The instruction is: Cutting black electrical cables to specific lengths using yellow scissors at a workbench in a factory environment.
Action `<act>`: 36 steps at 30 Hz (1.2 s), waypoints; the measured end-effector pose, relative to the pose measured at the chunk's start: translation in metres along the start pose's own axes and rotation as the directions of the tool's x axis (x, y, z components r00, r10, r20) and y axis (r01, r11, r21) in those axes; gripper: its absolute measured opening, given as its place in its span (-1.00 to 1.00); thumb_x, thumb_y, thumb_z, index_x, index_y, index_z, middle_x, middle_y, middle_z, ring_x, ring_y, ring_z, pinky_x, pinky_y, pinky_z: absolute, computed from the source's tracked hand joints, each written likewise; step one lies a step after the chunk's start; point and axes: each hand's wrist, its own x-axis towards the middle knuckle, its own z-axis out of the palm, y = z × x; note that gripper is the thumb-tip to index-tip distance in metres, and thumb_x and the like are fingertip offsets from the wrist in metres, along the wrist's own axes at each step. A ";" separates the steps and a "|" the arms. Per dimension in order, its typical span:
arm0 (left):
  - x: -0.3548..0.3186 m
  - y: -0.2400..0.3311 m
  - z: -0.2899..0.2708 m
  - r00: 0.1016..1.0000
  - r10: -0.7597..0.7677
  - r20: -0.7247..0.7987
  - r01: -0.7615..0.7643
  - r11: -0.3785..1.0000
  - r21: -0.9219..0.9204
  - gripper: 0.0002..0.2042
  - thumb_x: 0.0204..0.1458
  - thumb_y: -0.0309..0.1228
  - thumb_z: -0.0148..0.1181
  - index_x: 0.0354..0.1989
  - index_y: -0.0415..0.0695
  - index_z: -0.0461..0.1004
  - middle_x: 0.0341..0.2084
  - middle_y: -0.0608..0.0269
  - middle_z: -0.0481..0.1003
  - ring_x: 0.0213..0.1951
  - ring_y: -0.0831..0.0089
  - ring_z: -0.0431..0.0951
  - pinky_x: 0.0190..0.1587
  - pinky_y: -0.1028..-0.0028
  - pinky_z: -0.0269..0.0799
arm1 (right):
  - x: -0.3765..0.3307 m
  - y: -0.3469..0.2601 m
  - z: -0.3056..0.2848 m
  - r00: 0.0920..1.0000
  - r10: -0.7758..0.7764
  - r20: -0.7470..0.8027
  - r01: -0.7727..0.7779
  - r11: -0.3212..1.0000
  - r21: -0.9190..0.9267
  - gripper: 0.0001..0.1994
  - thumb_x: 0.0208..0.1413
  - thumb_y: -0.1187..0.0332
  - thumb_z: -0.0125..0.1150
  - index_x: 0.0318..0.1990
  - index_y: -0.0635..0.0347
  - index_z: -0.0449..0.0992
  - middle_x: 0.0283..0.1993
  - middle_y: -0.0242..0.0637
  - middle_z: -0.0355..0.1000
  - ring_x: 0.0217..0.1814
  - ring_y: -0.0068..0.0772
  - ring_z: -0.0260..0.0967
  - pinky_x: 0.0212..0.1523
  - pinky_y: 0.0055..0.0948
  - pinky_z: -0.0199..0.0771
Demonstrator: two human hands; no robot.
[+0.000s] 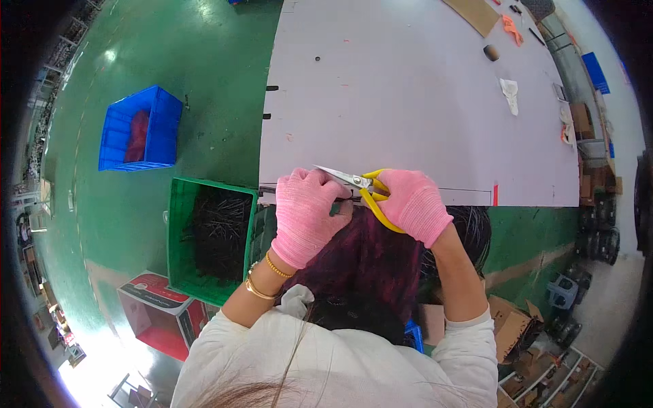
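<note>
My right hand [411, 204], in a pink knitted glove, is closed round the yellow handles of a pair of scissors [356, 180]. Their metal blades point left, over the fingertips of my left hand [300, 219]. That hand wears a matching pink glove with some fingertips bare. Its thumb and fingers pinch a thin black strip [347, 199] at the table's near edge; most of the strip is hidden by the glove. Below both hands, a dark purple cloth [381, 251] covers my lap.
The pale table [408, 122] carries a brown roll [491, 52], a white scrap [509, 95] and an orange cloth [512, 30]. At left stand a green crate [174, 238] of thin black pieces, a blue crate [163, 129] and an open carton [160, 285]. Black cables [474, 231] hang at right.
</note>
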 end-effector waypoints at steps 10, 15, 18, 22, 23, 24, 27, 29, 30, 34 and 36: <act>0.000 -0.003 0.004 0.999 0.041 -0.026 -0.041 0.999 -0.007 -0.80 -0.26 -0.37 0.39 -0.38 0.03 0.57 -0.45 0.30 0.48 -0.32 0.19 0.49 -0.23 0.23 0.32 | -0.031 0.014 0.030 0.847 -0.127 -0.516 0.330 0.886 0.325 -0.77 0.09 0.28 0.33 -0.38 0.25 0.46 -0.54 -0.15 0.35 -0.55 -0.23 0.33 -0.50 -0.37 0.34; -0.005 -0.010 0.002 0.998 0.066 0.003 -0.065 0.998 -0.022 -0.84 -0.23 -0.42 0.36 -0.43 0.02 0.53 -0.45 0.35 0.47 -0.31 0.23 0.48 -0.21 0.25 0.30 | -0.086 -0.002 0.074 0.867 0.326 -0.378 0.260 0.350 0.900 -0.67 0.39 0.19 -0.14 -0.40 0.17 0.37 -0.56 -0.38 0.27 -0.60 -0.56 0.15 -0.56 -0.54 0.17; -0.006 -0.003 -0.005 0.995 0.086 -0.042 -0.089 0.994 -0.059 -0.85 -0.24 -0.44 0.35 -0.45 0.02 0.52 -0.45 0.36 0.47 -0.30 0.23 0.46 -0.20 0.26 0.29 | -0.123 -0.017 0.102 0.954 0.199 -0.224 0.166 0.275 0.947 -0.80 0.36 0.29 -0.10 -0.29 0.16 0.35 -0.50 -0.44 0.24 -0.55 -0.64 0.17 -0.48 -0.61 0.23; -0.013 0.009 -0.015 0.994 0.095 -0.059 -0.098 0.994 -0.051 -0.85 -0.25 -0.44 0.35 -0.46 0.03 0.52 -0.46 0.36 0.46 -0.30 0.24 0.45 -0.19 0.26 0.28 | -0.132 -0.024 0.127 0.985 0.011 -0.175 0.137 0.569 0.811 -0.95 0.26 0.42 0.02 -0.20 0.18 0.35 -0.46 -0.48 0.23 -0.50 -0.68 0.20 -0.46 -0.64 0.29; -0.015 0.013 -0.016 0.990 0.115 -0.082 -0.118 0.992 -0.039 -0.85 -0.25 -0.44 0.35 -0.47 0.03 0.52 -0.46 0.37 0.46 -0.31 0.24 0.44 -0.19 0.26 0.27 | -0.133 -0.025 0.127 0.985 0.011 -0.174 0.137 0.569 0.811 -0.95 0.26 0.42 0.02 -0.20 0.18 0.35 -0.46 -0.48 0.23 -0.50 -0.68 0.20 -0.46 -0.64 0.29; -0.017 0.015 -0.018 0.985 0.135 -0.107 -0.138 0.990 -0.022 -0.85 -0.25 -0.44 0.35 -0.47 0.04 0.52 -0.47 0.37 0.46 -0.31 0.24 0.44 -0.20 0.25 0.27 | -0.132 -0.028 0.122 0.996 0.055 -0.070 0.032 0.515 0.857 -0.95 0.25 0.43 0.01 -0.21 0.18 0.35 -0.45 -0.49 0.24 -0.49 -0.68 0.20 -0.46 -0.65 0.28; -0.025 0.017 -0.023 0.982 0.156 -0.108 -0.156 0.988 0.005 -0.84 -0.27 -0.44 0.35 -0.47 0.05 0.52 -0.49 0.37 0.45 -0.32 0.24 0.44 -0.21 0.24 0.26 | -0.130 -0.038 0.115 0.991 0.105 0.081 -0.118 0.419 0.900 -0.96 0.24 0.45 0.00 -0.21 0.19 0.35 -0.44 -0.49 0.25 -0.48 -0.69 0.20 -0.47 -0.66 0.27; -0.030 0.019 -0.025 0.983 0.148 -0.108 -0.147 0.989 0.017 -0.84 -0.27 -0.43 0.35 -0.47 0.06 0.52 -0.49 0.38 0.44 -0.33 0.24 0.44 -0.21 0.24 0.26 | -0.129 -0.043 0.111 0.986 0.116 0.123 -0.159 0.382 0.910 -0.96 0.25 0.45 0.00 -0.22 0.18 0.35 -0.44 -0.49 0.24 -0.49 -0.69 0.19 -0.48 -0.67 0.25; -0.031 0.020 -0.025 0.985 0.140 -0.105 -0.139 0.990 0.023 -0.84 -0.27 -0.43 0.35 -0.47 0.06 0.52 -0.49 0.38 0.44 -0.33 0.24 0.44 -0.22 0.24 0.26 | -0.129 -0.045 0.110 0.973 0.128 0.190 -0.219 0.275 0.936 -0.96 0.26 0.44 -0.02 -0.21 0.18 0.34 -0.44 -0.48 0.24 -0.50 -0.68 0.17 -0.49 -0.67 0.23; -0.034 0.023 -0.028 0.981 0.155 -0.117 -0.151 0.988 0.041 -0.84 -0.28 -0.43 0.35 -0.47 0.06 0.52 -0.49 0.37 0.44 -0.34 0.24 0.44 -0.23 0.23 0.26 | -0.131 -0.046 0.111 0.966 0.088 0.245 -0.253 0.099 0.962 -0.93 0.32 0.42 -0.08 -0.20 0.16 0.34 -0.44 -0.48 0.21 -0.53 -0.68 0.11 -0.50 -0.70 0.19; -0.036 0.023 -0.029 0.983 0.146 -0.112 -0.143 0.989 0.042 -0.84 -0.28 -0.42 0.34 -0.46 0.06 0.53 -0.49 0.37 0.44 -0.33 0.24 0.44 -0.22 0.23 0.25 | -0.133 -0.050 0.108 0.967 0.097 0.235 -0.247 0.136 0.959 -0.91 0.34 0.40 -0.11 -0.20 0.15 0.33 -0.45 -0.48 0.21 -0.54 -0.67 0.11 -0.51 -0.69 0.17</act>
